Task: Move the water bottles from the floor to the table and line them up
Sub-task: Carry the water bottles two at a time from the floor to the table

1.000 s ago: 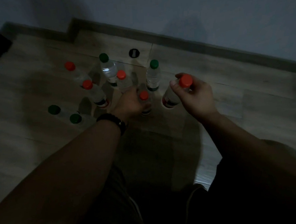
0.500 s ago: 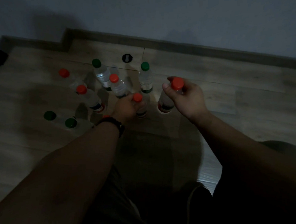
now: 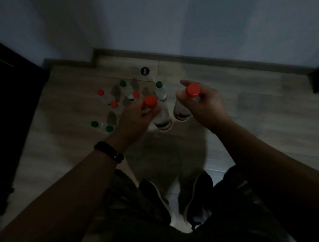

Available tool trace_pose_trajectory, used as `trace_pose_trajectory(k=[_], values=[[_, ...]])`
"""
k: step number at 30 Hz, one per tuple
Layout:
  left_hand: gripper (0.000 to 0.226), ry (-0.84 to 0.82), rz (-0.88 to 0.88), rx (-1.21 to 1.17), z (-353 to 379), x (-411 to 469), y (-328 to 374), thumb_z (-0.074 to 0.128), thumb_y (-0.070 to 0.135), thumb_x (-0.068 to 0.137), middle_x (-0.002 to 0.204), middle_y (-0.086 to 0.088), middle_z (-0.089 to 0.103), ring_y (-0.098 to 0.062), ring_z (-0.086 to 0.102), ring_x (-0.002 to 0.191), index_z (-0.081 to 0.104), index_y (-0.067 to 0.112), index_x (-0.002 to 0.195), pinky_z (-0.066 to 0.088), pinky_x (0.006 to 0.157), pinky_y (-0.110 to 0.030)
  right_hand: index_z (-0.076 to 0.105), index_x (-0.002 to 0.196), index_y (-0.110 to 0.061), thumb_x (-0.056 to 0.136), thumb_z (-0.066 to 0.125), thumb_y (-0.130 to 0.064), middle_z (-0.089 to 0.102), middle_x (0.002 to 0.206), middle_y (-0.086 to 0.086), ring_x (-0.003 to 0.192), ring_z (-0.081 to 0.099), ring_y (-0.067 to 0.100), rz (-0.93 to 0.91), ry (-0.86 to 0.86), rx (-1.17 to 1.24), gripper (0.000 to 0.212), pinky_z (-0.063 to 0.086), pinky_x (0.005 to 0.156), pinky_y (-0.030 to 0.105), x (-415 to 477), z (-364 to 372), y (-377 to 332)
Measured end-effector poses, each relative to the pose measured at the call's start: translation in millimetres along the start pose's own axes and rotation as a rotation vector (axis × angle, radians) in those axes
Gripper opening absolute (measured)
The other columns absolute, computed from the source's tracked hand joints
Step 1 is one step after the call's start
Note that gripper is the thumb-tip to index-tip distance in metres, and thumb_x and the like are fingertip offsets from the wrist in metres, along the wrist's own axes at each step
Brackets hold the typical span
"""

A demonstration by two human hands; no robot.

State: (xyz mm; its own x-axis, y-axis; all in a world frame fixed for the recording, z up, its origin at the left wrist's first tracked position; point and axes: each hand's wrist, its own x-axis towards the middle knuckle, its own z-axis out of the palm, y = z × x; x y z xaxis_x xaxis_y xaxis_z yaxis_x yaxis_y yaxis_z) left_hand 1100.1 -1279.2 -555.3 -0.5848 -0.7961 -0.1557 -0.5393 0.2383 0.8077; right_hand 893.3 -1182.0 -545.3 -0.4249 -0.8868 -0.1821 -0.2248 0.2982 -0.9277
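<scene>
Dim wooden floor (image 3: 265,115) ran up to a pale wall, with a dark piece of furniture (image 3: 9,95) filling the left edge of the frame; whether that was the desk could not be told. A second earlier the left hand (image 3: 134,118) had been low among the standing bottles, closing on one. Now its fingers were wrapped round the neck of that red-capped bottle (image 3: 161,119), which hung clear of the floor at frame centre. The right hand (image 3: 208,107), just to the right of centre, pinched a second red-capped bottle (image 3: 180,113) near its cap, as it had throughout. The view had risen, and shoes (image 3: 197,193) showed at the bottom, so the person seemed to be straightening up.

Seven bottles (image 3: 161,92) stayed standing in a loose cluster left of centre, near a black disc (image 3: 144,71) on the floor. With a bottle in each hand, the pickup looked finished for this trip; the carry to the desk came next, and several more trips remained.
</scene>
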Motion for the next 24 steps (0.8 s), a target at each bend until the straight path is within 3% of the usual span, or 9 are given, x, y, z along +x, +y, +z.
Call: trace_pose_trajectory(k=[4, 6, 9, 11, 13, 15, 19, 21, 24], values=[[0.033, 0.000, 0.013, -0.054, -72, -41, 133, 0.064, 0.032, 0.098, 0.115, 0.007, 0.064, 0.000, 0.062, 0.103, 0.060, 0.022, 0.130, 0.053, 0.084, -0.016, 0.063, 0.133, -0.033, 0.089, 0.074, -0.046, 0.067, 0.129, -0.014, 0.116, 0.062, -0.004, 0.012, 0.034, 0.051, 0.048, 0.052, 0.097, 0.023, -45, -52, -123], [0.035, 0.035, 0.049, -0.051, -109, -59, 197, 0.064, 0.032, 0.099, 0.116, 0.004, 0.066, -0.002, 0.062, 0.103, 0.061, 0.018, 0.130, 0.049, 0.085, -0.011, 0.064, 0.132, -0.035, 0.087, 0.075, -0.047, 0.068, 0.120, -0.020, 0.111, 0.063, -0.008, 0.015, 0.033, 0.085, 0.047, 0.053, 0.092, 0.020, -66, -76, -184], [0.031, 0.144, 0.124, -0.060, -159, -83, 286, 0.064, 0.032, 0.097, 0.108, -0.008, 0.070, -0.018, 0.066, 0.098, 0.067, 0.009, 0.118, 0.054, 0.083, -0.023, 0.067, 0.131, -0.033, 0.083, 0.075, -0.054, 0.070, 0.109, -0.030, 0.107, 0.064, -0.012, -0.003, 0.063, 0.102, 0.053, 0.053, 0.087, 0.014, -92, -114, -275], [0.029, 0.215, 0.185, -0.042, -187, -95, 332, 0.064, 0.031, 0.097, 0.107, -0.008, 0.069, -0.020, 0.066, 0.098, 0.067, 0.009, 0.115, 0.055, 0.087, -0.032, 0.069, 0.129, -0.029, 0.084, 0.076, -0.053, 0.072, 0.116, -0.023, 0.113, 0.065, -0.005, -0.035, 0.081, 0.103, 0.052, 0.055, 0.098, 0.027, -107, -138, -328], [0.031, 0.241, 0.225, -0.055, -209, -105, 367, 0.063, 0.033, 0.097, 0.110, -0.007, 0.067, -0.020, 0.065, 0.101, 0.066, 0.009, 0.116, 0.054, 0.091, -0.034, 0.072, 0.126, -0.028, 0.085, 0.078, -0.047, 0.074, 0.119, -0.011, 0.114, 0.067, 0.002, -0.060, 0.105, 0.126, 0.046, 0.054, 0.104, 0.039, -122, -157, -370], [0.029, 0.211, 0.239, -0.139, -224, -114, 395, 0.062, 0.034, 0.098, 0.113, -0.007, 0.066, -0.020, 0.064, 0.104, 0.065, 0.013, 0.117, 0.054, 0.094, -0.039, 0.074, 0.123, -0.027, 0.087, 0.079, -0.040, 0.075, 0.116, -0.008, 0.113, 0.068, 0.004, -0.096, 0.137, 0.139, 0.039, 0.054, 0.104, 0.040, -137, -169, -399], [0.037, 0.236, 0.330, -0.114, -242, -123, 431, 0.053, 0.048, 0.096, 0.116, 0.006, 0.065, -0.006, 0.061, 0.106, 0.061, 0.022, 0.120, 0.047, 0.088, -0.016, 0.076, 0.118, -0.023, 0.089, 0.079, -0.032, 0.075, 0.114, -0.013, 0.111, 0.067, 0.001, -0.173, 0.235, 0.137, 0.031, 0.054, 0.103, 0.037, -158, -179, -434], [0.044, 0.211, 0.379, -0.080, -249, -123, 444, 0.047, 0.054, 0.095, 0.122, 0.008, 0.065, -0.003, 0.060, 0.110, 0.059, 0.020, 0.121, 0.045, 0.089, -0.013, 0.076, 0.117, -0.020, 0.089, 0.079, -0.031, 0.075, 0.116, -0.011, 0.112, 0.067, 0.002, -0.198, 0.268, 0.142, 0.030, 0.054, 0.102, 0.034, -165, -184, -447], [0.033, 0.150, 0.444, -0.090, -255, -123, 460, 0.048, 0.053, 0.097, 0.117, 0.010, 0.067, -0.002, 0.064, 0.105, 0.053, 0.025, 0.115, 0.050, 0.089, -0.015, 0.077, 0.111, -0.022, 0.088, 0.079, -0.035, 0.076, 0.111, -0.009, 0.107, 0.070, 0.006, -0.214, 0.314, 0.138, 0.028, 0.056, 0.097, 0.032, -178, -191, -461]])
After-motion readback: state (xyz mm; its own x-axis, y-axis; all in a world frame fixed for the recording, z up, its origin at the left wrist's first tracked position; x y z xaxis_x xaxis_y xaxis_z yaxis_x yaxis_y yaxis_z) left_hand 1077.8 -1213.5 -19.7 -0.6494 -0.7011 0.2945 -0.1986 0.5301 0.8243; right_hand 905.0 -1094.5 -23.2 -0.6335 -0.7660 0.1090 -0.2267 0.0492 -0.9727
